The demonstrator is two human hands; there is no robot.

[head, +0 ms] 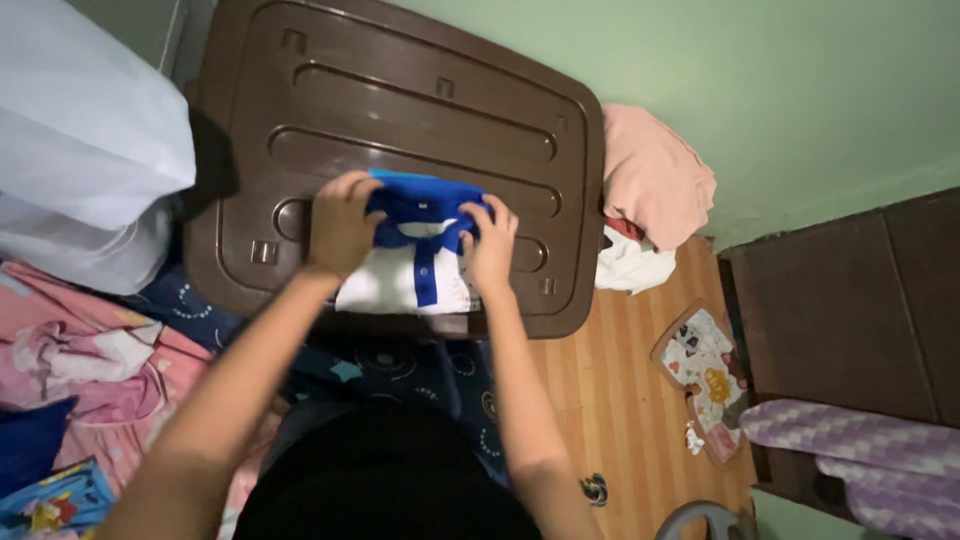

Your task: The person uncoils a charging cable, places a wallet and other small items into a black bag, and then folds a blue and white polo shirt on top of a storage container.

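Gripping small folded shirt [415, 262], white w/ blue collar & placket: left hand [342, 224], right hand [490, 244].

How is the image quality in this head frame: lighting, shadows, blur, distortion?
Head view: dim, warm indoor light; the ribbed brown plastic bin lid shows soft sheen, no harsh glare. Both hands, left and right, are slightly soft on the folded blue-and-white polo shirt. A dark shadow sits at the lid's left edge, and the wide lens bends the edges.
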